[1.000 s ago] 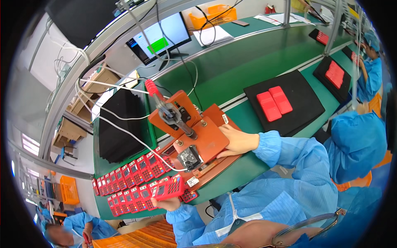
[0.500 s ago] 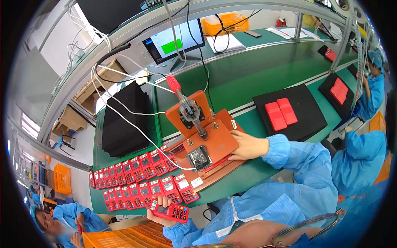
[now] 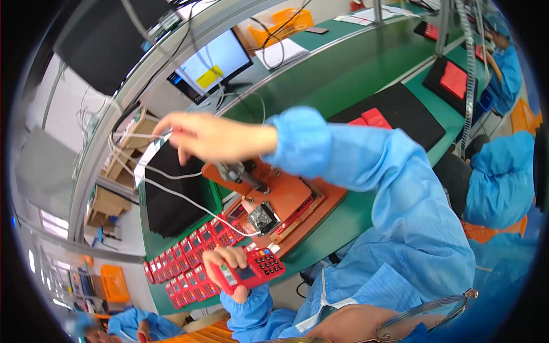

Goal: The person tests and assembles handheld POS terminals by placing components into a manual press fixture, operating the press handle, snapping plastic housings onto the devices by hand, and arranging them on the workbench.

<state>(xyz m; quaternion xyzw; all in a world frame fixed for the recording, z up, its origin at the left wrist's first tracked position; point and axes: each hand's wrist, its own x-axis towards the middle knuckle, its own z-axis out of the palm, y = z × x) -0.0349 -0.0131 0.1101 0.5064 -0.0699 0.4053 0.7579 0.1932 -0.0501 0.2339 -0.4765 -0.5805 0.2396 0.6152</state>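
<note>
My left hand is closed around a red handheld card terminal, with its keypad facing up. My right hand stretches across above the orange press fixture, slightly blurred, with thumb and fingers apart. It covers the upper part of the metal toggle clamp, so the clamp's red handle is not clearly visible. A black square module with a white cable sits on the fixture's near side. Beside the fixture, several red card terminals lie in two rows on the green bench.
A stack of black foam sheets stands left of the fixture. A lit monitor is behind it. Red devices rest on a black mat to the right. White cables cross the left side. Co-workers sit at right and lower left.
My right hand has left the fixture's right side and swung up and left over the clamp. My left hand has raised the terminal slightly. The monitor's green block is now yellow; the view has shifted.
</note>
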